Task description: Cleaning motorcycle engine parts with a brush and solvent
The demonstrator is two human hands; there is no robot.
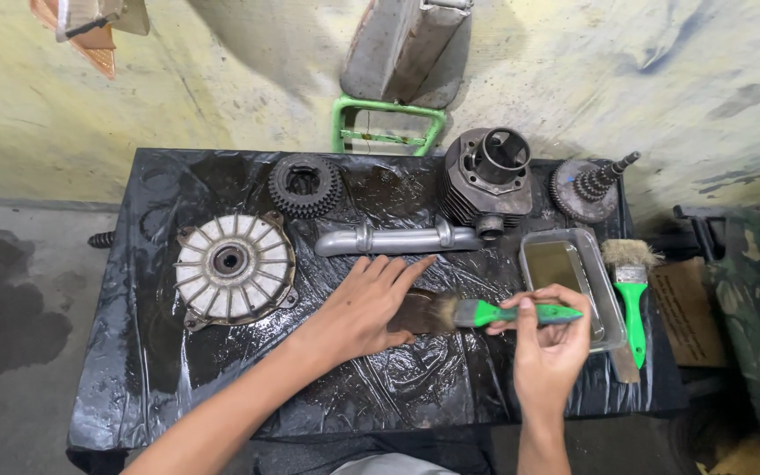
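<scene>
My right hand (549, 339) grips the green handle of a paintbrush (485, 313) held level, bristles pointing left. The bristles touch a small dark flat part (411, 310) that lies on the black plastic sheet (160, 378). My left hand (364, 308) rests flat with fingers spread on that part's left side, pressing it down. Just beyond my fingers lies a grey metal pipe (393, 239).
A finned round hub plate (233, 264) sits at the left, a gear cluster (305, 185) and a finned engine cylinder (488, 180) at the back, a gear shaft (589, 186) at the back right. A metal tray with brownish liquid (566, 280) and a second green brush (632, 288) lie right.
</scene>
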